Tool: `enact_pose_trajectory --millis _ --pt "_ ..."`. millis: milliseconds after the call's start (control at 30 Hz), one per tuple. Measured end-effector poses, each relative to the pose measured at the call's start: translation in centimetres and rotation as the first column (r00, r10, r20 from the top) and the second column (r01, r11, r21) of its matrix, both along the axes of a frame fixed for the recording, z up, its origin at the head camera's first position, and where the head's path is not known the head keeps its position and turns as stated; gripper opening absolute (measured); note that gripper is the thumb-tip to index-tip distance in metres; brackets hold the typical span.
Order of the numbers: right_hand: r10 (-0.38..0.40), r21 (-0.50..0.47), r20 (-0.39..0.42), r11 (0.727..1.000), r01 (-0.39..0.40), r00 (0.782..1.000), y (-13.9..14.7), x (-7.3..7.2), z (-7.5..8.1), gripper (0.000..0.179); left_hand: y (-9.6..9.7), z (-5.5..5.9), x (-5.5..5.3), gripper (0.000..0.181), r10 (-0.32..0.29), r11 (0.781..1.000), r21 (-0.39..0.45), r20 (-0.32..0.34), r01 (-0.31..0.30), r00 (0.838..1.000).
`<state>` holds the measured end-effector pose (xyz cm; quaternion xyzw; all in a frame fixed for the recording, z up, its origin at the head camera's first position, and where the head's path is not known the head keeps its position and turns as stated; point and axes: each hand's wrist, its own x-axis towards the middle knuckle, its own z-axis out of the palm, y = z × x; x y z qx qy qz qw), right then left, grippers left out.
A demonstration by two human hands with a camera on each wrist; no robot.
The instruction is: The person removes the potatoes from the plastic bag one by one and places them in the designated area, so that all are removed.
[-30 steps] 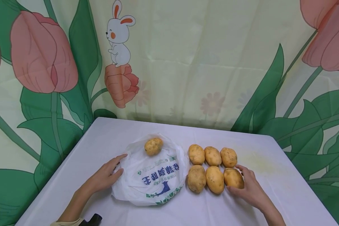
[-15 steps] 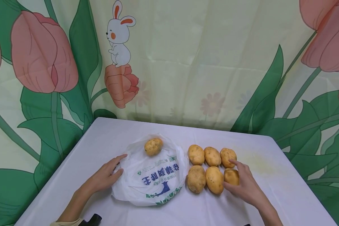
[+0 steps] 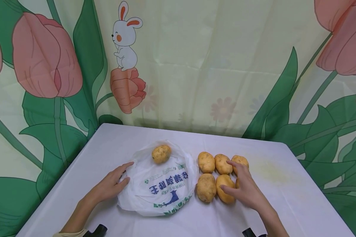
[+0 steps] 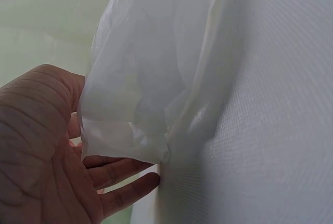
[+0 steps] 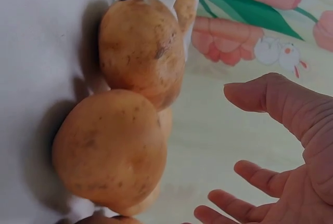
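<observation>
My right hand [image 3: 245,191] has slid leftward over the potato rows [image 3: 222,176], fingers spread, holding nothing. My left hand [image 3: 110,185] rests flat on the bag [image 3: 160,187]. Six potatoes sit arranged; one potato [image 3: 161,153] remains on the bag.

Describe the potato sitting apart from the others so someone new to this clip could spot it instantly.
Start at the white plastic bag lying left of centre on the white table. The lone potato rests on the bag's far edge. Unlike the six potatoes grouped in rows to the right, it has no neighbour touching it.
</observation>
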<state>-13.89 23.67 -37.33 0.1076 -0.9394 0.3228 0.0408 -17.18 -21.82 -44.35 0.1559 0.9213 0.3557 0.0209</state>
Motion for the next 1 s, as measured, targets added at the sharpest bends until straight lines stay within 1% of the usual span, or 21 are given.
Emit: enact_pose_trajectory --millis 233,300,367,500,600,767,1000 --pt "-0.014 0.021 0.008 1.0 0.014 1.0 -1.1 -0.2 0.2 0.082 0.0 -0.1 0.0 0.057 0.009 1.0 -0.005 -0.003 -0.009 1.0" --pt "-0.016 0.027 0.0 0.999 0.016 1.0 -1.4 -0.2 0.3 0.082 0.0 -0.1 0.0 0.057 0.009 1.0 -0.003 -0.008 -0.009 1.0" --pt "-0.001 0.01 -0.014 1.0 0.002 1.0 -1.7 -0.3 0.3 0.08 -0.1 -0.1 0.0 0.056 0.001 1.0 0.001 -0.021 -0.001 1.0" --pt "0.057 -0.035 -0.065 0.998 -0.059 0.996 -2.4 -0.7 0.0 0.077 -0.1 -0.3 0.0 0.055 -0.014 1.0 0.004 -0.047 0.014 0.999" --pt "0.074 -0.049 -0.075 0.996 -0.078 0.994 -3.0 -1.0 -0.2 0.077 -0.2 -0.3 0.0 0.055 -0.019 1.0 0.004 -0.054 0.019 0.998" --pt "0.079 -0.056 -0.052 0.995 -0.082 0.996 -4.0 -1.3 -0.2 0.079 -0.1 -0.3 0.0 0.055 -0.021 1.0 0.006 -0.057 0.021 0.998" --pt "0.095 -0.049 -0.024 0.994 -0.096 0.995 -5.3 -1.4 0.2 0.081 -0.1 -0.3 0.0 0.055 -0.016 1.0 -0.001 -0.051 0.016 0.999"
